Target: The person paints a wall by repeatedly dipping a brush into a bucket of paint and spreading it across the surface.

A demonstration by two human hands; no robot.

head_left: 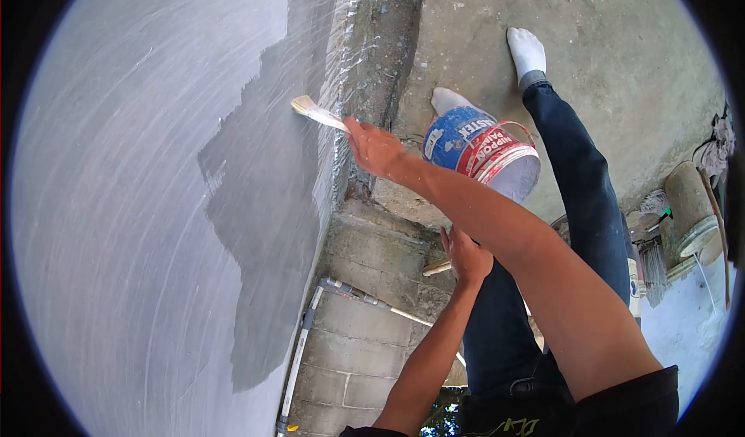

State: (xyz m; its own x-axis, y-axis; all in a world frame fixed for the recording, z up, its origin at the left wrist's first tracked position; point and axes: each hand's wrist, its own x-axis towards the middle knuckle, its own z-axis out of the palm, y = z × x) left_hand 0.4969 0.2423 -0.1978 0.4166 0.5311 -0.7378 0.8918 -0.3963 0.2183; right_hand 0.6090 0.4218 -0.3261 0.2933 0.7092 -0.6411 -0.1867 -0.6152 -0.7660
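My right hand (pixel 377 151) is closed around the white handle of a paintbrush (pixel 317 112). The pale bristles point left, over a darker grey patch (pixel 268 173) of the wall. Below the right forearm, my left hand (pixel 470 257) is curled with its thumb up. Its fingers are partly hidden, and I cannot tell what it holds. Just above it, partly behind the right forearm, is a blue and red paint bucket (pixel 458 138) with a red handle. The bucket's mouth faces me and shows a pale inside.
Lighter grey coating with curved strokes covers the wall (pixel 116 204) around the patch. A metal pole frame (pixel 304 336) stands along its lower edge, beside a block surface (pixel 357 352). My socked foot (pixel 528 53) is on the concrete floor (pixel 621 41). A cylindrical container (pixel 689 204) lies at right.
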